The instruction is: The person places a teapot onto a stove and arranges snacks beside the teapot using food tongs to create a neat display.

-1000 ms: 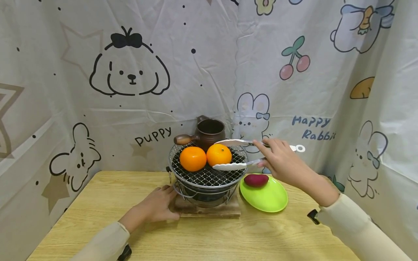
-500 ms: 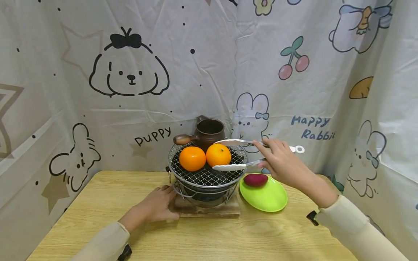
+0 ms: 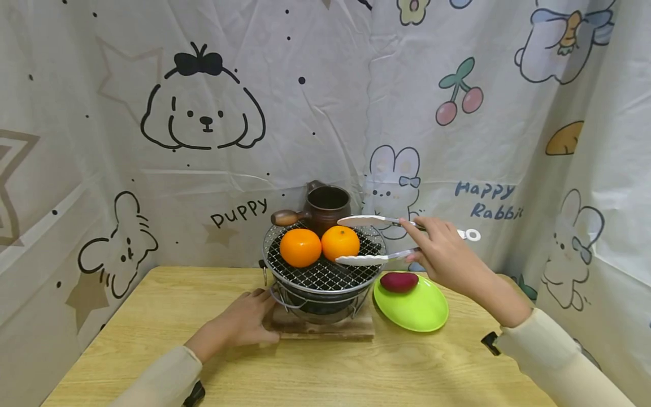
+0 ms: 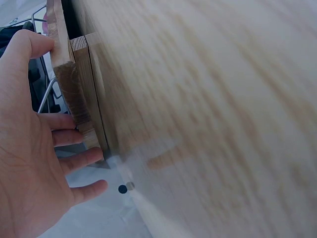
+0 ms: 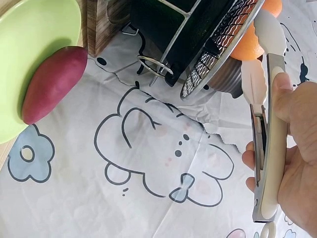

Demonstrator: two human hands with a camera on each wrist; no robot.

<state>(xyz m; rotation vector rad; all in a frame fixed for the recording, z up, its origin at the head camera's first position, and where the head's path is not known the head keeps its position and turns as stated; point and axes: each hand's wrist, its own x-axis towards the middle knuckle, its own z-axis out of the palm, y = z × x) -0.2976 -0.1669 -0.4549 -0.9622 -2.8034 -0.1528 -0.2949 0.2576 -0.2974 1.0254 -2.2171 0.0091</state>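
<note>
Easing slightly back to your right since half a second ago, the white-tipped tongs [image 3: 362, 260] now reach less far over the orange [image 3: 341, 244], and your right hand [image 3: 439, 251] has come with them. Your left hand [image 3: 244, 319], the orange-coloured fruit [image 3: 300, 247] and the orange stay where they were.

Both fruits sit on the mesh grill [image 3: 325, 278], side by side, in front of the brown pot [image 3: 328, 209]. The grill's metal rim curves close under the lower tong arm, and the pot stands just behind the upper one. To the right, the green plate [image 3: 422, 308] carries a dark red sweet potato [image 3: 399, 281] on its far left part; bench [image 3: 396, 373] surface runs forward from the wooden board [image 3: 325, 330].

Your right grip holds the tongs between thumb and fingers, their arms spread apart around the orange's right side; you can't tell whether they touch it. Your left grip is spread, fingers mostly straight, touching the board's left edge.
</note>
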